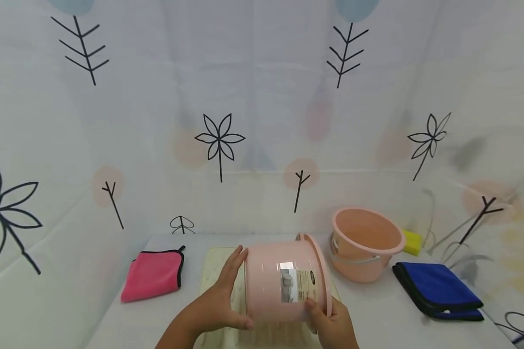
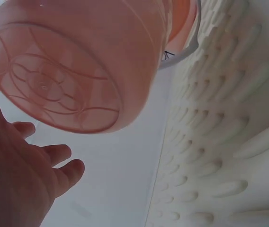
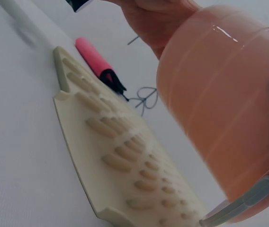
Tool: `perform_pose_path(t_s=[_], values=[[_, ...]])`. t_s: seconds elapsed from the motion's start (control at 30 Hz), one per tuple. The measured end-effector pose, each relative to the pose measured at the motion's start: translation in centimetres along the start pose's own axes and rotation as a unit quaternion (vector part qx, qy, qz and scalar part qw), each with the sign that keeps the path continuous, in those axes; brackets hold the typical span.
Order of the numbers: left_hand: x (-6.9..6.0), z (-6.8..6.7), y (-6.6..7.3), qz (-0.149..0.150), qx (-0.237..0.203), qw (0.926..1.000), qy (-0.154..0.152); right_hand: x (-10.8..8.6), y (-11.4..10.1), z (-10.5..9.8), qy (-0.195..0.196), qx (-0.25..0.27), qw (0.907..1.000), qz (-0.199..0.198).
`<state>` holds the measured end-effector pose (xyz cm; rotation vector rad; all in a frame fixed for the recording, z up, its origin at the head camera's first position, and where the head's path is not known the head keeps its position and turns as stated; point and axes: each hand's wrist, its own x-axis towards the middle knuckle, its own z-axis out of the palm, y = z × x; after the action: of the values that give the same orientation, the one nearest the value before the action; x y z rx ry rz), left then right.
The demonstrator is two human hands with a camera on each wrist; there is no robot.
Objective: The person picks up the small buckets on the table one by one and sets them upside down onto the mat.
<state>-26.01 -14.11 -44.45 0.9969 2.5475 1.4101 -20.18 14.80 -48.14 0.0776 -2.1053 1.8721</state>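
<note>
A small pink plastic bucket (image 1: 264,276) is tipped on its side, its base toward the left and its rim toward the right. My right hand (image 1: 334,325) grips the rim, with the thumb on the bucket's side near the label. At the base end is my left hand (image 1: 218,300), its thumb and fingers spread wide. In the left wrist view, the ringed base (image 2: 54,85) faces the left palm, and several fingertips stand clear of it. Beneath the bucket lies a cream washboard (image 3: 75,142) with rows of raised bumps.
A second pink bucket (image 1: 362,271) with a grey handle stands upright at the back right. A yellow sponge-like block (image 1: 412,242) is behind it. A folded blue cloth (image 1: 438,286) lies at the right, a pink cloth (image 1: 155,274) at the left. Patterned white sheeting surrounds the table.
</note>
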Motion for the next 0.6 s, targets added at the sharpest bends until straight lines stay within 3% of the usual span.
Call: perform_pose_path(t_s=[0.17,0.47,0.6], values=[[0.3,0.3,0.0,-0.002,-0.018,0.9998,0.005,-0.2,-0.2,0.1,-0.012,0.012,0.9993,-0.032],[0.5,1.4,-0.2,0.017,-0.052,0.9980,0.031,-0.6,-0.8,0.0,-0.050,0.007,0.9983,0.030],[0.2,2.0,-0.2,0.018,-0.044,0.9977,0.048,-0.6,-0.6,-0.1,-0.069,0.011,0.9975,-0.010]])
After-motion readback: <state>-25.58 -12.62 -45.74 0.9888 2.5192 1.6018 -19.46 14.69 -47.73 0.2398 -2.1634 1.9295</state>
